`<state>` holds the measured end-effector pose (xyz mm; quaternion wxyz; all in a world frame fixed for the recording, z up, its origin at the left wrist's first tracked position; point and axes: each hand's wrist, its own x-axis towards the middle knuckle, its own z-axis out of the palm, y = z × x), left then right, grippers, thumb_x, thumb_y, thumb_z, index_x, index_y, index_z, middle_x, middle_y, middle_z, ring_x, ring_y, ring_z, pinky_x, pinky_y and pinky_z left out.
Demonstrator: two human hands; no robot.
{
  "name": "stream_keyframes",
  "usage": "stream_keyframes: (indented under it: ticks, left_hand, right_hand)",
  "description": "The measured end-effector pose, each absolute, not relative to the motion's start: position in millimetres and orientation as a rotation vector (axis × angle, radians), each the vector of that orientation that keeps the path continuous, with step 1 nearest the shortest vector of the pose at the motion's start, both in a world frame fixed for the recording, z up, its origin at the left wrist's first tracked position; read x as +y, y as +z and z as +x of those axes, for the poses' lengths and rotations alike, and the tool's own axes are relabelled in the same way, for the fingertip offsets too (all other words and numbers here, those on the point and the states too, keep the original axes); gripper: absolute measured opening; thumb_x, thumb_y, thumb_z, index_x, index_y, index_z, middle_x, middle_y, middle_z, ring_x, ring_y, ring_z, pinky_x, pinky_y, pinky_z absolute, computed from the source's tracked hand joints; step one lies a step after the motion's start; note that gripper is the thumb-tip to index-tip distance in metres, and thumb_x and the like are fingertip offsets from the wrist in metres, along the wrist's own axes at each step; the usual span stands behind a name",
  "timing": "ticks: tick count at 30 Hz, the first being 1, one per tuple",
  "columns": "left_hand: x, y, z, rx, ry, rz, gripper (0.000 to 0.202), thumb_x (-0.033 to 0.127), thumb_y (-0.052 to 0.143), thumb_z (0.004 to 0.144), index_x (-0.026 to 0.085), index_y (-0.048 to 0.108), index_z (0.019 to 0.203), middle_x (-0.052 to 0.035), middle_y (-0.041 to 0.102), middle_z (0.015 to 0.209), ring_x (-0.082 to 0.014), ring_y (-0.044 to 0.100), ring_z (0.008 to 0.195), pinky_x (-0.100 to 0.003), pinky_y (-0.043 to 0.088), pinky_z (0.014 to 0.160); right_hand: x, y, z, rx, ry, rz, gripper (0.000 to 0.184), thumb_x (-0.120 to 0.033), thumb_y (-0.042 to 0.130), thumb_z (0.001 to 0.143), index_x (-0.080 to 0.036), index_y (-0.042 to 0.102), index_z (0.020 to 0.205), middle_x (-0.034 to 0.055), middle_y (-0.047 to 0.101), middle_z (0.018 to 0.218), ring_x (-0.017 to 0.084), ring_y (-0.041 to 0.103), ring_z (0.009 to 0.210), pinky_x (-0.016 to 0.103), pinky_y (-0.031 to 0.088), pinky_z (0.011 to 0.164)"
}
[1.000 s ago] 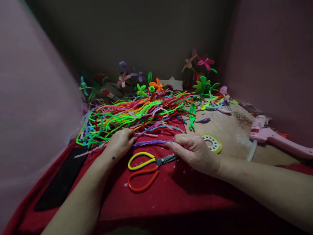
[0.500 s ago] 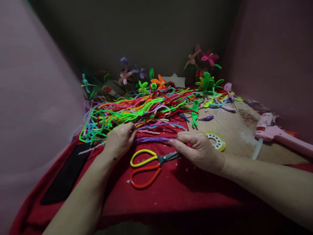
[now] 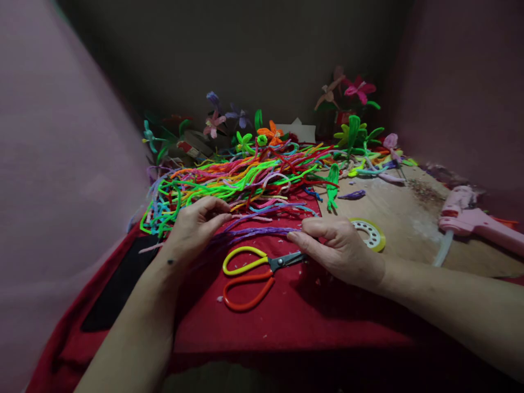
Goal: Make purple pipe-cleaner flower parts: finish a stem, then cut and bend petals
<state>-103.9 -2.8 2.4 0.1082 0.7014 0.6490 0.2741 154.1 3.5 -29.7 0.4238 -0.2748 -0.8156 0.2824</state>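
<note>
A bundle of purple pipe cleaners (image 3: 262, 233) stretches sideways just above the red cloth. My right hand (image 3: 339, 248) pinches its right end between thumb and fingers. At the other end, my left hand (image 3: 196, 229) has its thumb and index finger apart, and the strands fan out loosely and blur beside its palm. Below the bundle lie scissors (image 3: 270, 267) with one yellow and one red handle, their blade tips close to my right hand. Behind my left hand spreads a large pile of multicoloured pipe cleaners (image 3: 229, 183).
A tape roll (image 3: 379, 234) sits partly behind my right hand on a brown board (image 3: 413, 234). A pink glue gun (image 3: 466, 215) rests at the right. Pipe-cleaner flowers (image 3: 272, 132) stand along the back. A black flat object (image 3: 117, 292) lies under my left forearm.
My left hand has loosened from the purple bundle and shifted left, its fingers parting. The strands' left ends have spread. My right hand keeps its pinch, and the view has shifted slightly.
</note>
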Motion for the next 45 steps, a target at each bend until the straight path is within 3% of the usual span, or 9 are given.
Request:
stream_keyframes:
  ticks: [9,16,22,28,35,37,39,42,45]
  left_hand:
    - [0,-6,-101,1.732,0.171,2.418,0.019,0.033,0.054,0.080,0.018,0.066,0.080,-0.0043,0.063,0.079,-0.0155,0.056,0.071,-0.025,0.041,0.064]
    - [1,-13,-103,1.798,0.054,2.531,0.024,0.024,0.042,0.085,0.018,0.065,0.081,-0.0059,0.064,0.082,-0.0149,0.057,0.070,-0.025,0.041,0.066]
    - [-2,-7,-98,1.769,-0.022,2.500,0.022,0.032,0.045,0.084,0.020,0.063,0.082,-0.0038,0.065,0.080,-0.0142,0.057,0.068,-0.023,0.040,0.061]
    - [-4,-15,-89,1.944,-0.139,2.698,0.021,0.021,0.042,0.081,0.019,0.061,0.075,-0.0054,0.066,0.077,-0.0176,0.060,0.068,-0.026,0.040,0.059]
    - [-13,-6,-93,2.199,0.146,2.670,0.015,0.028,0.046,0.082,0.020,0.058,0.085,-0.0023,0.067,0.073,-0.0167,0.060,0.059,-0.025,0.036,0.052]
    - [-16,-5,-90,2.174,0.325,2.755,0.013,0.027,0.047,0.083,0.019,0.057,0.084,-0.0019,0.066,0.071,-0.0154,0.060,0.059,-0.024,0.036,0.052]
    - [-19,-4,-82,2.082,0.507,2.875,0.011,0.025,0.047,0.084,0.018,0.056,0.081,-0.0017,0.063,0.069,-0.0142,0.058,0.059,-0.024,0.036,0.052]
    - [-21,-3,-63,1.857,0.706,3.021,0.010,0.020,0.048,0.084,0.017,0.055,0.077,-0.0016,0.060,0.066,-0.0137,0.056,0.060,-0.024,0.037,0.055]
    - [-20,-1,-42,1.585,0.736,3.138,0.014,0.016,0.045,0.086,0.017,0.052,0.073,-0.0018,0.055,0.064,-0.0140,0.052,0.059,-0.025,0.038,0.057]
  right_hand:
    - [2,-30,154,-2.049,0.704,-0.689,0.041,-0.026,0.050,0.087,-0.017,0.033,0.050,-0.0041,0.032,0.050,0.006,0.031,0.047,0.022,0.027,0.047]
    - [2,-28,154,-2.059,0.711,-0.702,0.041,-0.026,0.049,0.087,-0.017,0.033,0.050,-0.0038,0.033,0.050,0.006,0.032,0.047,0.022,0.027,0.047]
    - [3,-30,154,-2.056,0.717,-0.700,0.041,-0.026,0.049,0.088,-0.017,0.033,0.051,-0.0039,0.033,0.051,0.006,0.031,0.048,0.022,0.027,0.047]
    - [2,-31,155,-2.044,0.727,-0.701,0.042,-0.026,0.051,0.087,-0.017,0.032,0.051,-0.0043,0.031,0.051,0.005,0.030,0.048,0.022,0.026,0.047]
    - [6,-32,151,-2.028,0.969,-0.727,0.042,-0.031,0.051,0.086,-0.016,0.037,0.050,-0.0043,0.034,0.050,0.005,0.031,0.047,0.021,0.026,0.046]
    - [8,-32,148,-1.988,1.265,-0.770,0.034,-0.033,0.048,0.087,-0.015,0.049,0.058,-0.0035,0.043,0.052,0.005,0.036,0.045,0.020,0.028,0.044]
    - [10,-31,145,-1.814,1.581,-0.794,0.026,-0.034,0.045,0.088,-0.014,0.058,0.079,-0.0014,0.056,0.062,0.005,0.041,0.041,0.020,0.031,0.041]
    - [15,-29,142,-1.407,1.863,-0.740,0.026,-0.033,0.049,0.086,-0.015,0.055,0.103,0.0016,0.063,0.076,0.006,0.048,0.041,0.020,0.033,0.038]
    - [22,-28,143,-1.145,1.961,-0.598,0.025,-0.035,0.057,0.082,-0.015,0.057,0.095,0.0029,0.063,0.078,0.007,0.053,0.047,0.019,0.036,0.039]
